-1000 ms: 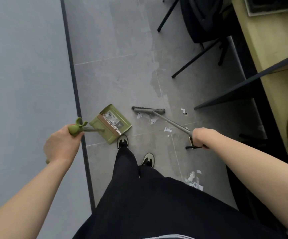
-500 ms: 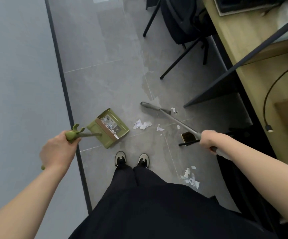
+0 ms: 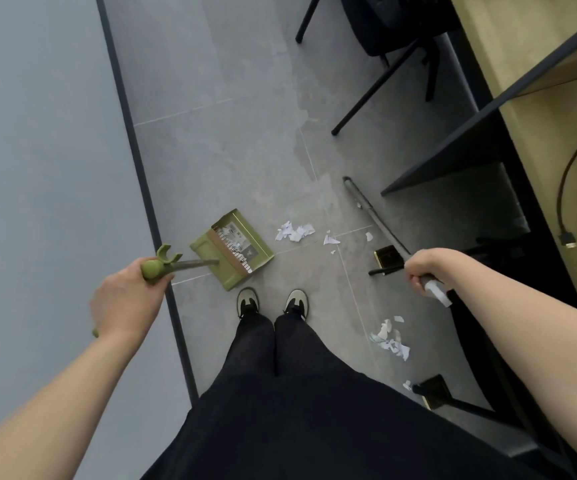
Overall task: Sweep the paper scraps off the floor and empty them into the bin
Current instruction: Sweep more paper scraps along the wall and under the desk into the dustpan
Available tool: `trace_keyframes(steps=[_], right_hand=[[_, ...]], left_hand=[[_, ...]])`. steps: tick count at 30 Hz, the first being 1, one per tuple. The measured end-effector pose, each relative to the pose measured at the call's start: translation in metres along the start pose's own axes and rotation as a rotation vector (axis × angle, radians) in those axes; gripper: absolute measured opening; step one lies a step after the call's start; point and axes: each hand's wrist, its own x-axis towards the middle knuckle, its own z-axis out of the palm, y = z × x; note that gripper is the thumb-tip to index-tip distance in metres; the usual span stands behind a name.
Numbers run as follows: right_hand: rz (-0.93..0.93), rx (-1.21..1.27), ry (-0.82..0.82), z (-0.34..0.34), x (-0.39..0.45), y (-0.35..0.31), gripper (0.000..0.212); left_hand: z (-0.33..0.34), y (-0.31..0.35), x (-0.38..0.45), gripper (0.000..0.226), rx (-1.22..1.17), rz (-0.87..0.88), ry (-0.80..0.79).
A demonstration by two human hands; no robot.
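From the head camera, the floor [image 3: 238, 140] is grey tile with pale grout lines. A blue-grey wall [image 3: 38, 133] runs down the left, edged by a dark strip [image 3: 134, 157] where it meets the tiles. On the right stands a wooden desk [image 3: 536, 109] on a black frame, a black cable [image 3: 564, 202] hanging against its side. The black legs of a chair [image 3: 377, 84] show at the far right, under a dark seat.

The green dustpan [image 3: 233, 249] rests on the floor just left of the person's shoes [image 3: 271, 301], its open mouth facing right and far. Inside it lie white paper bits against the comb-like ridge. Its long handle leads back to the left hand [image 3: 129, 299], whose fingers are wrapped round the green grip.

The scraps [image 3: 294, 232] are in two groups. One loose pile lies on the tiles just right of the dustpan's mouth, with a few smaller pieces trailing toward the broom. A second pile [image 3: 389, 339] lies nearer, to the right of the shoes, beside a desk foot.

The broom [image 3: 372, 213] slants from its head on the far floor back to the right hand [image 3: 427, 270], which is clenched round the grey shaft. The broom head sits apart from the far pile, beyond and right of it. No bin is in view.
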Motion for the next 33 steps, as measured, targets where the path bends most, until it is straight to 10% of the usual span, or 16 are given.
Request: trace_keyframes(steps=[21, 33], right_hand=[[0.081, 0.797, -0.354, 0.091, -0.066, -0.069, 0.008], [0.083, 1.247, -0.535, 0.075, -0.091, -0.094, 0.034]], left_hand=[[-0.003, -0.027, 0.015, 0.037, 0.005, 0.092, -0.092], [-0.001, -0.042, 0.026, 0.029, -0.024, 0.109, -0.112]])
